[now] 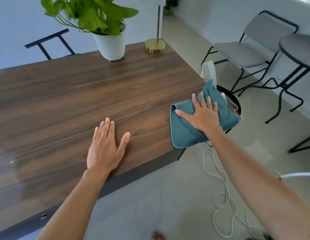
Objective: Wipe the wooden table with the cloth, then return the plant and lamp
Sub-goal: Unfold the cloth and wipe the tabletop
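A dark wooden table [67,94] fills the left and middle of the head view. A teal cloth [185,130] lies at the table's right edge, partly hanging over it. My right hand [201,115] presses flat on the cloth with fingers spread. My left hand [105,146] rests flat on the bare wood near the front edge, holding nothing. At the far edge stand a green plant in a white pot [111,44] and a lamp with a round brass base [155,45]; the lamp's shade is cut off at the top.
A black metal chair back [50,42] shows behind the table. To the right stand a grey folding chair [251,49], a round dark table [299,49] and a white fan [208,71]. White cables [223,196] trail over the grey floor.
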Demonstrator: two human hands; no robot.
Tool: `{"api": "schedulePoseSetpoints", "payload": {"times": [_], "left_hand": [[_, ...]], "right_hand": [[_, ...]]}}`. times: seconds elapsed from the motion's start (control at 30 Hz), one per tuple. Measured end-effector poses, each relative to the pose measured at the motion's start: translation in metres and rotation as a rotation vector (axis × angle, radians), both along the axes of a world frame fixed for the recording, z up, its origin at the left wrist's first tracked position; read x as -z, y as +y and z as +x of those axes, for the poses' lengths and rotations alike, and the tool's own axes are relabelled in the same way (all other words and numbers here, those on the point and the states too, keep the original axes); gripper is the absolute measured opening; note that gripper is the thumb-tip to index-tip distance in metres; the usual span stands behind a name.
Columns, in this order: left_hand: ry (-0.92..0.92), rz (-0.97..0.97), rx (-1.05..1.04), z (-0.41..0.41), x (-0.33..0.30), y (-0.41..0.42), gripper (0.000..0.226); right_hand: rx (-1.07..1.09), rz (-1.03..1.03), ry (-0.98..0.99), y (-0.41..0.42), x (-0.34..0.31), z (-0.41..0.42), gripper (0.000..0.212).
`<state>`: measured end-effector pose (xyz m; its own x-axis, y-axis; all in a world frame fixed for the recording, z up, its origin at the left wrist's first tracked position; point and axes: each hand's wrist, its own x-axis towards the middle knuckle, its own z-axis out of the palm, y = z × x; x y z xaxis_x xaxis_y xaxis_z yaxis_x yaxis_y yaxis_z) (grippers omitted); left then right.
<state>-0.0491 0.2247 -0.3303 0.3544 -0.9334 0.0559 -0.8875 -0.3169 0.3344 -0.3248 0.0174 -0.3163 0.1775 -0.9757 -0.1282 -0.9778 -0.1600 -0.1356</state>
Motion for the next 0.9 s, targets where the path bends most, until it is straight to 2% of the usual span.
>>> {"api": "schedulePoseSetpoints", "payload": {"times": [0.07, 0.17, 0.27, 0.37, 0.5, 0.67, 0.77, 0.9], "left_hand": [[0.056, -0.033, -0.006, -0.001, -0.002, 0.002, 0.09], [0.167, -0.124, -0.061, 0.004, -0.007, 0.006, 0.083], [0.176, -0.15, -0.112, 0.022, -0.01, 0.018, 0.086], [0.163, -0.132, -0.19, 0.053, -0.013, 0.042, 0.088], [0.106, -0.098, -0.289, 0.102, -0.022, 0.08, 0.077], [0.104, -0.066, -0.385, 0.163, -0.017, 0.141, 0.083], [0.078, -0.035, -0.432, 0.204, -0.015, 0.173, 0.084], [0.021, 0.022, -0.47, 0.263, -0.013, 0.205, 0.085]], "right_hand": [[-0.03, -0.004, -0.007, 0.001, 0.002, 0.035, 0.122], [-0.192, 0.001, -0.03, 0.037, 0.001, 0.096, 0.121], [-0.444, 0.008, -0.081, 0.11, 0.005, 0.151, 0.117], [-0.628, -0.036, -0.093, 0.163, 0.012, 0.168, 0.113], [-0.575, -0.06, -0.079, 0.153, 0.012, 0.183, 0.114], [-0.46, -0.02, -0.033, 0.159, 0.008, 0.27, 0.118], [-0.537, -0.006, -0.059, 0.201, 0.008, 0.325, 0.115], [-0.792, 0.019, -0.121, 0.286, 0.009, 0.357, 0.111]]}}
